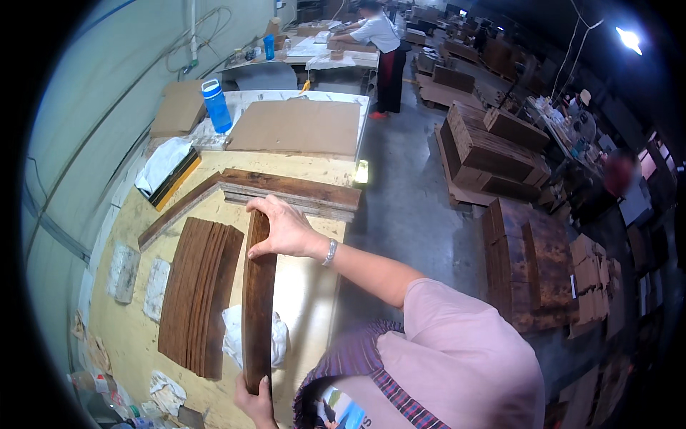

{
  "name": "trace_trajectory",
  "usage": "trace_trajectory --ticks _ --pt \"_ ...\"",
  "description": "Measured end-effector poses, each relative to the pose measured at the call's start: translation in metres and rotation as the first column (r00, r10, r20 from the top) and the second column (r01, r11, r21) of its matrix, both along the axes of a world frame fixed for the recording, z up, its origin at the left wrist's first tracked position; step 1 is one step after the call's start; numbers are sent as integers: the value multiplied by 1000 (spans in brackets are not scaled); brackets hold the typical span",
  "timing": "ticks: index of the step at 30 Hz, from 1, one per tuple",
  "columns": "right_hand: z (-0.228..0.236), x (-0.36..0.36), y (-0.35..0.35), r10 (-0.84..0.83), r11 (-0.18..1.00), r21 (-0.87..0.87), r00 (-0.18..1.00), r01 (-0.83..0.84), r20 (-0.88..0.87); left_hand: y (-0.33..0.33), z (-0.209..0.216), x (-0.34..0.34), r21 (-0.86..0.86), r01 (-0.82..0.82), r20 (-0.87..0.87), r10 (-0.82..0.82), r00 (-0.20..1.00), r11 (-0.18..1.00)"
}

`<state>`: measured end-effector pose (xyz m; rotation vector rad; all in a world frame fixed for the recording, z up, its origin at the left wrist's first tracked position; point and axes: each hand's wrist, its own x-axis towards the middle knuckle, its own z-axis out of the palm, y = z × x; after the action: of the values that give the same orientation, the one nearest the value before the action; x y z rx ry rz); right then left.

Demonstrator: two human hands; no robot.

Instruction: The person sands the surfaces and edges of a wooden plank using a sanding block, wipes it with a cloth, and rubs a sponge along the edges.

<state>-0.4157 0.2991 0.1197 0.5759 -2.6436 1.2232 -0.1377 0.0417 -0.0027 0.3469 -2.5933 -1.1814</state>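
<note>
A long dark brown wooden board [259,307] stands on its narrow side over the table, held at both ends. My right hand [280,227] grips its far end, thumb on one side and fingers over the top. At the near end, my left hand [255,402] is closed round the board's lower edge. Under and behind the board lies a crumpled white cloth [232,332]. Just left of it rests a stack of similar brown boards [196,293]. Beyond my right hand, more boards [293,187] lie in an angled row.
On the pale table [128,336] are white blocks [123,272], a rag [166,392] and a cloth-topped box [168,171]. A blue bottle [216,107] stands beside flat cardboard [296,127]. Stacked brown panels [493,146] stand right of the aisle. A person [379,43] works at a far table.
</note>
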Motion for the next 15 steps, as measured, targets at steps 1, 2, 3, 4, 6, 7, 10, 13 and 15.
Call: trace_trajectory --ticks 1,2,3,4,6,7,10,13,15 --pt "-3 -1 4 7 1000 7 1000 -7 18 -4 -4 -1 -59 10 2 -10 1000 998" --pt "-4 -3 0 32 999 12 999 -32 35 -2 -3 1 -71 -3 -96 -4 995 997" --pt "-7 -5 2 48 999 -5 999 -47 15 -6 -5 1 -51 17 -98 -22 995 999" --pt "-9 -7 3 62 998 -22 998 -62 -6 -11 -6 1 -32 39 -98 -42 994 999" --pt "-3 -9 7 80 996 26 991 -83 105 -15 9 7 -113 98 140 -82 987 989" --pt "-9 -12 11 80 996 42 997 -80 7 -22 2 6 -91 128 117 -117 986 988" --pt "-2 -13 21 139 962 229 989 -148 54 -22 15 4 -144 120 238 -83 968 982" --pt "-12 -17 31 295 887 330 947 -321 130 -25 18 7 -243 139 191 -93 977 960" --pt "-25 -17 37 424 827 361 900 -430 102 -27 18 9 -289 157 94 -135 986 944"
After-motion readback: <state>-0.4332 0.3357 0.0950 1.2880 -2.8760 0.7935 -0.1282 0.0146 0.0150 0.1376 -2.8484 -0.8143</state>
